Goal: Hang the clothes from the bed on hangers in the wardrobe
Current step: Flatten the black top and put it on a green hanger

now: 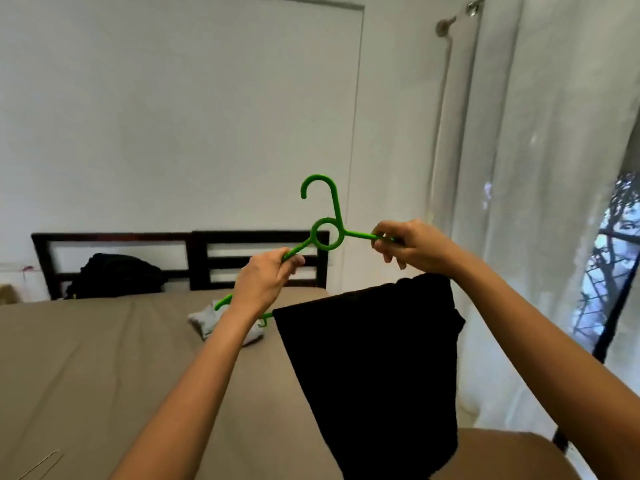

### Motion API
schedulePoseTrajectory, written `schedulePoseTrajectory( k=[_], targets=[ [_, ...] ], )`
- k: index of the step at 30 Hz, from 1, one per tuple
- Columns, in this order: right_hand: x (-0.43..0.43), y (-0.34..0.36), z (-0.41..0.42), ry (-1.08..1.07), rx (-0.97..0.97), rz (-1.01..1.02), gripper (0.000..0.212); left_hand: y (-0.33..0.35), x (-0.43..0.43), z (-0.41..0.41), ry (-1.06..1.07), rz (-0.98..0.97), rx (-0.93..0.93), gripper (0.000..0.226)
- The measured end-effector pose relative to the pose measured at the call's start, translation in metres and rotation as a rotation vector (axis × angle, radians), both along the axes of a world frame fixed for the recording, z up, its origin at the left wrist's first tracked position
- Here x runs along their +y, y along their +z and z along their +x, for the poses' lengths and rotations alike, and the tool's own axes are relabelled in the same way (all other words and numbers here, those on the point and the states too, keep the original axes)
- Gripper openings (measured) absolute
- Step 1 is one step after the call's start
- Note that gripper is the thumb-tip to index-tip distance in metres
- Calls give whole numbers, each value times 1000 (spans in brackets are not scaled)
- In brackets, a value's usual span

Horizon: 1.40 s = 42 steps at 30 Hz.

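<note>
I hold a green plastic hanger (325,237) up over the bed (104,358), hook pointing up. My left hand (265,280) grips its left shoulder arm. My right hand (408,245) grips the right arm of the hanger. A black garment (374,368) hangs down from the hanger's lower bar, below my right hand, draped over the bed's right side. A small grey garment (207,322) lies crumpled on the tan sheet behind my left wrist. A black pile of clothing (114,273) sits against the headboard at the far left.
A dark wooden headboard (256,237) stands against the white wall. White curtains (536,168) hang at the right, with a barred window (609,265) behind them. The wardrobe is out of view.
</note>
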State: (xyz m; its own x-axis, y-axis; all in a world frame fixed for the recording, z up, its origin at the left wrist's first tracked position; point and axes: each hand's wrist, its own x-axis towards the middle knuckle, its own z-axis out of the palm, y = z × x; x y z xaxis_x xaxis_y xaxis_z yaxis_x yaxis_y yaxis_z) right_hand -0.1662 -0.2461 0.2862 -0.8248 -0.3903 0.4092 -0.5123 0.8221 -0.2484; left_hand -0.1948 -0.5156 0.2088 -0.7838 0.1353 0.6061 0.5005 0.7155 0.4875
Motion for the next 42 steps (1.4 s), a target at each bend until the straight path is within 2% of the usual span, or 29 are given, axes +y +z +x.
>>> schedulePoseTrajectory(
  k=[3, 6, 7, 11, 15, 17, 22, 25, 30, 33, 38, 42],
  targets=[
    [27, 28, 10, -145, 269, 39, 16, 36, 20, 2, 17, 39, 75, 25],
    [51, 35, 20, -263, 408, 247, 23, 71, 35, 4, 40, 32, 134, 24],
    [57, 35, 22, -283, 452, 260, 22, 81, 38, 5, 31, 11, 155, 25],
    [63, 38, 41, -267, 701, 181, 13, 115, 42, 2, -45, -59, 286, 33],
    [65, 46, 79, -364, 822, 49, 30, 132, 50, -11, -67, -208, 521, 41],
    [73, 50, 98, -454, 832, 29, 31, 136, 68, -15, -64, -201, 637, 45],
    [112, 57, 179, -766, 743, -63, 34, 149, 151, 6, -240, -99, 684, 42],
    [138, 65, 256, -949, 733, -26, 33, 159, 222, 41, -410, -59, 657, 43],
    [179, 84, 399, -1328, 771, 45, 21, 165, 353, 122, -809, 142, 718, 46],
    [196, 99, 489, -1539, 803, 138, 21, 163, 430, 187, -1028, 242, 638, 33],
    [214, 122, 622, -1815, 760, 347, 21, 165, 544, 329, -1348, 393, 389, 37],
    [208, 145, 728, -1931, 648, 529, 19, 177, 607, 446, -1651, 535, 258, 37]
  ],
)
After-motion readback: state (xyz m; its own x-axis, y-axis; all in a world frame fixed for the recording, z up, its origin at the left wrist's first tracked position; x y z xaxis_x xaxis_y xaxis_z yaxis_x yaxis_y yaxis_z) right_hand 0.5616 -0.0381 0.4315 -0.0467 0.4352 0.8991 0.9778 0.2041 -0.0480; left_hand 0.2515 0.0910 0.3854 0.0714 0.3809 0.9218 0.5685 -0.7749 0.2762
